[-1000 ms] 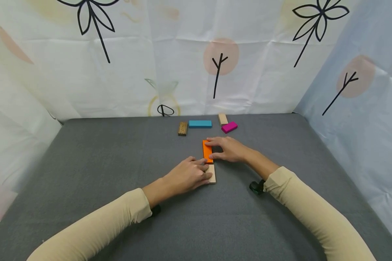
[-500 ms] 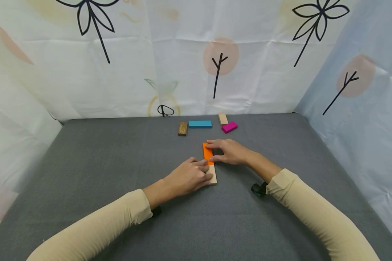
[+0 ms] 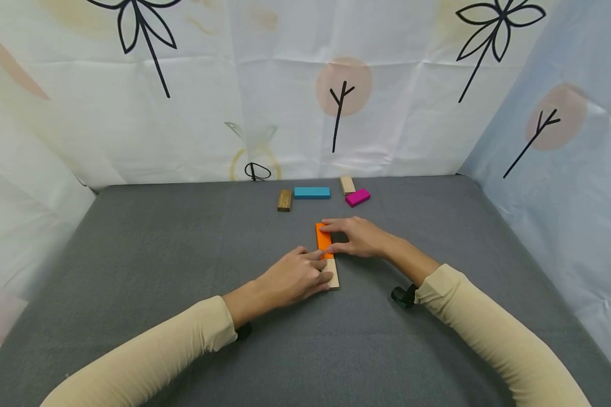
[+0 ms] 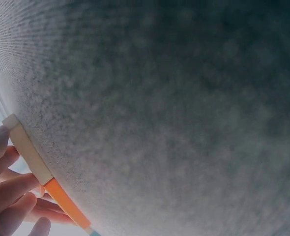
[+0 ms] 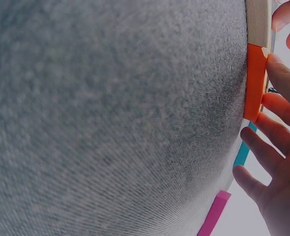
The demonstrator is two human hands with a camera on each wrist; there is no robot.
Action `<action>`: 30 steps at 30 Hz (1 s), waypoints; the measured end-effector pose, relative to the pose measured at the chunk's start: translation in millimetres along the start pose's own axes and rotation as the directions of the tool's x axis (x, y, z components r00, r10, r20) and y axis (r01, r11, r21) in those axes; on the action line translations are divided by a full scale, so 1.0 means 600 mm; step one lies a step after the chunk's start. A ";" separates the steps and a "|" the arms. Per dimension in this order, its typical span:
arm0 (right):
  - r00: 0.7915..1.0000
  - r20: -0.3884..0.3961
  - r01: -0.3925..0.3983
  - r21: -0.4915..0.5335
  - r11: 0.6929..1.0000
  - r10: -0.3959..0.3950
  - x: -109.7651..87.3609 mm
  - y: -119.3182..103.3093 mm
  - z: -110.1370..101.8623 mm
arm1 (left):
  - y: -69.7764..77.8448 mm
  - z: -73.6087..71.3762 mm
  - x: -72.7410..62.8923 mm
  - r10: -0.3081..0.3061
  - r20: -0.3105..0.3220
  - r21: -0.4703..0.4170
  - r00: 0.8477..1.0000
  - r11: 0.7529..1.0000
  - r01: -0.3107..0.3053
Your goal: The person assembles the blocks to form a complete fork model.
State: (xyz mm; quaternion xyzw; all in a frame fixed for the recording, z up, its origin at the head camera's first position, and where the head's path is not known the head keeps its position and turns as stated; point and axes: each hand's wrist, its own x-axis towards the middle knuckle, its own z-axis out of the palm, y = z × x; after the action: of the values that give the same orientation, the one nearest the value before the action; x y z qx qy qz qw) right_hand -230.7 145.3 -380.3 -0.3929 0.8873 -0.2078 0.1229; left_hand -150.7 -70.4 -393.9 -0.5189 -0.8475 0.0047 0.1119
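The right hand (image 3: 358,236) pinches the orange block (image 3: 324,240) between thumb and fingers, its near end touching the pale block (image 3: 331,265) on the grey table (image 3: 173,243). The left hand (image 3: 291,275) rests loosely extended fingers across the joined pair.

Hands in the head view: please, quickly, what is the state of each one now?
Left hand: open, resting on the pale block.
Right hand: touching the orange block; whether it pinches it cannot be told.
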 end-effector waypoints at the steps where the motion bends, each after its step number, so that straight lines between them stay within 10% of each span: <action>1: 1.000 0.001 -0.004 0.006 1.000 0.004 0.000 0.000 0.000 | 0.000 0.000 0.000 0.000 -0.003 0.001 1.000 1.000 0.000; 30: 1.000 -0.004 -0.005 -0.034 0.999 0.005 -0.004 -0.003 0.003 | 0.000 0.000 -0.005 -0.002 -0.033 -0.008 0.999 1.000 0.002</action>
State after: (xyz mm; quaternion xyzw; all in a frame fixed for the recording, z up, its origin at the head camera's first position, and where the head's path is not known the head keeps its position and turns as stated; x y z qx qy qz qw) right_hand -227.2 145.4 -380.9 -0.3923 0.8920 -0.1931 0.1147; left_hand -149.6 -73.0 -394.2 -0.5185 -0.8460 -0.0076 0.1238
